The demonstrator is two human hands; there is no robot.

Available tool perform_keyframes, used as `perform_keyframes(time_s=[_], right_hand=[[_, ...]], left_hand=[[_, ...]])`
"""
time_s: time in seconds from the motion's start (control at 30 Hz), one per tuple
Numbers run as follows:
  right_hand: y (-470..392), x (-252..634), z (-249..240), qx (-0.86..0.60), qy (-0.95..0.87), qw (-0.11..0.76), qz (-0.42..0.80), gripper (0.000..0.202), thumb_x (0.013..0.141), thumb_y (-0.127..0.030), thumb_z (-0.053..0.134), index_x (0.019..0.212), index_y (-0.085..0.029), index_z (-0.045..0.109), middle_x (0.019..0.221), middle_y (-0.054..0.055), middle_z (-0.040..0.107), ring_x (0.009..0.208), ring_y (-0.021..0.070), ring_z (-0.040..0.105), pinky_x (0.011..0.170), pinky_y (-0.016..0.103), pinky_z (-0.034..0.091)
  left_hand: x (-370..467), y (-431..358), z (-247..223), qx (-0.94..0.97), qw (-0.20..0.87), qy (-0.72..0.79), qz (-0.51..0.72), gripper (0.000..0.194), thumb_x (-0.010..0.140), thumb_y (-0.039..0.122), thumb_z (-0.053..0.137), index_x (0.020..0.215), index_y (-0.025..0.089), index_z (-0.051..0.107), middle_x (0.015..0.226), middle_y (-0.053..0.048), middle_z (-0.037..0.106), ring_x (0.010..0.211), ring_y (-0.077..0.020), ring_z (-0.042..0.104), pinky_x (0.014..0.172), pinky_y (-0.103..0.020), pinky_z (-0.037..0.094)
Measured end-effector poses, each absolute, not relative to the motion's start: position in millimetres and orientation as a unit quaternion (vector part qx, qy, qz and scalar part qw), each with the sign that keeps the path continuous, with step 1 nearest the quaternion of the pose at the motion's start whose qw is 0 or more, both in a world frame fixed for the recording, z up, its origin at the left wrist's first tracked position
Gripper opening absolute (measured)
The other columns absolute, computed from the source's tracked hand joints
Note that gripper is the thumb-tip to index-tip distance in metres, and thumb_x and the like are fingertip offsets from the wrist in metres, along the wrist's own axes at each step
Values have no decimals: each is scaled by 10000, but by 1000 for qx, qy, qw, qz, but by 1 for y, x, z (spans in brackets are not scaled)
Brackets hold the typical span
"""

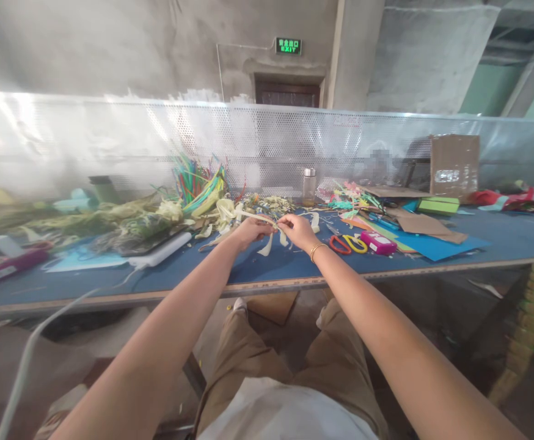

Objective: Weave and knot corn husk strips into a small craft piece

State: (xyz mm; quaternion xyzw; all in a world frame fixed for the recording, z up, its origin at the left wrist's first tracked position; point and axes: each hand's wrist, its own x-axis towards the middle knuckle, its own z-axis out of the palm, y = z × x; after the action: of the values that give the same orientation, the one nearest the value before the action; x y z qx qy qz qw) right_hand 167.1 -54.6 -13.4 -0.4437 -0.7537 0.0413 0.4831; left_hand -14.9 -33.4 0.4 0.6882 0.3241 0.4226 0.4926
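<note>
My left hand (252,231) and my right hand (296,230) meet above the front of the blue table. Both are closed, fingertips almost touching, on a pale cream strip (254,216) that looks like dried husk or paper; its exact material is hard to tell. One end of it sticks out over my left hand. Pale loose ends (267,245) hang below my fingers. A heap of similar cream strips (225,211) lies just behind my left hand. To the right of my right wrist rest scissors (340,244) with one red and one yellow handle loop.
A magenta box (378,242) and blue sheets (441,243) lie to the right. Behind stand a glass bottle (309,188) and a bundle of coloured stems (198,183). At left, a white power strip (161,250) trails a cable (65,315) over the table edge.
</note>
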Motion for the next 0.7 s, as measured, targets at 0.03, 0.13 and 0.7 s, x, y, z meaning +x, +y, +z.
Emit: perform_keyframes(time_s=[0.03,0.13,0.7], right_hand=[[-55,167,-14,-443,-754,483,39,113,819,-283,573,826,-221,668,840,18,709,779,161,638,769,289,453],[-56,168,-13,-452,-751,481,18,100,821,-282,586,800,-226,667,830,14,710,784,166,638,793,302,448],[-62,166,-8,-462,-757,462,-32,121,842,-309,579,805,-214,644,804,10,693,772,158,606,814,302,378]], left_hand=[[-15,-33,0,689,494,324,419,227,572,221,759,765,154,661,662,-21,639,505,-72,467,460,-202,301],[-15,-32,0,685,508,336,401,159,579,204,738,704,143,661,657,-29,635,494,-66,451,460,-203,313],[-13,-41,2,680,524,319,402,255,639,310,755,817,152,664,681,-38,651,617,-119,586,553,-225,407]])
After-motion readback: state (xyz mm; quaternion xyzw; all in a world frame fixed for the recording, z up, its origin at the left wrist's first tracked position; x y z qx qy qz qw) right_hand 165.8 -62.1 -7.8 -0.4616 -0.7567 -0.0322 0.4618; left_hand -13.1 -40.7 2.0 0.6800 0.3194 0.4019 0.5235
